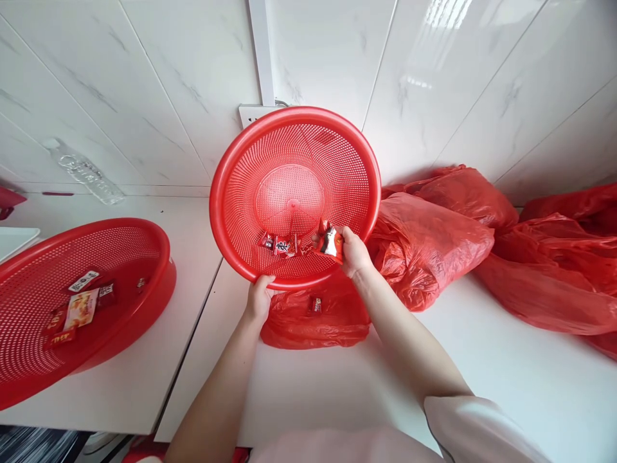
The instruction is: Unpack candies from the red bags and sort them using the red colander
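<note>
A round red mesh basket [295, 119] is tilted up toward me above the white table. My left hand [261, 297] grips its lower rim. Inside the basket, near its low side, lie several small wrapped packets [285, 245]. My right hand [354, 252] is closed on a red, white and black packet [330, 242] at the basket's lower right; part of its fingers is hidden behind the packet. Below the basket lies an open red plastic bag [308, 328] with a small dark red packet [315, 304] in it.
Another red basket [166, 257] holding several packets stands at the left. Behind it a clear plastic bottle [87, 173] lies by the wall. Filled red bags [434, 231] rest at the right. A power socket [250, 114] is on the wall behind the raised basket.
</note>
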Available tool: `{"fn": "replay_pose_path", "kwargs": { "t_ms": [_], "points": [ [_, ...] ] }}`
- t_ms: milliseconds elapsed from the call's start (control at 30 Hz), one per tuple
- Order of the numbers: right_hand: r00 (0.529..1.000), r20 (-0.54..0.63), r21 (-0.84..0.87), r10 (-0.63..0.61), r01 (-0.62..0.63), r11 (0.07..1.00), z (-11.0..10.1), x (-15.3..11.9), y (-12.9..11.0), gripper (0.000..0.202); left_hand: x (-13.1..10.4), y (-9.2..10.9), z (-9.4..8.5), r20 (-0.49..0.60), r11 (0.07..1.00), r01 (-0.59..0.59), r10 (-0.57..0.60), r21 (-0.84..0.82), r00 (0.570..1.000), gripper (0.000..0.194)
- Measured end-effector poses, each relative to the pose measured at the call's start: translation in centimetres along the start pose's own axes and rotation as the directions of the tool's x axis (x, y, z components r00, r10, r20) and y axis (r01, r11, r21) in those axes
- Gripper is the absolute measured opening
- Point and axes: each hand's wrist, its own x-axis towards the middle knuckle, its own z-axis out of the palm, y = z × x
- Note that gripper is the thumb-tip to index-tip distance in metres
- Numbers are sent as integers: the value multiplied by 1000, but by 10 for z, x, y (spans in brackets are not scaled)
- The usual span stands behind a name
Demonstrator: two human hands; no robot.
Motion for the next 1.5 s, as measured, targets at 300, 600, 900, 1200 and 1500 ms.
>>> {"fn": "replay_pose_path", "kwargs": {
  "t_ms": [300,600,900,1200,1500],
  "points": [
    [996,83,57,24,-29,998,0,-3,0,29,1,0,0,-2,1000,-2,2,7,1000,21],
    [973,191,-184,-128,163,969,2,-12,2,21,1,0,0,-21,1000,9,-9,-8,1000,20],
    [976,198,-371,-92,162,914,2,-20,-6,34,1,0,0,-2,1000,0,0,-4,1000,25],
    [816,575,-813,-55,577,71,3,-41,-18,46,1,2,2,-1,1000,12,-13,-21,1000,26],
    [786,596,-754,167,619,-221,7,-49,-14,32,0,3,5,-20,999,30,-31,-28,999,22]
  ]
}}
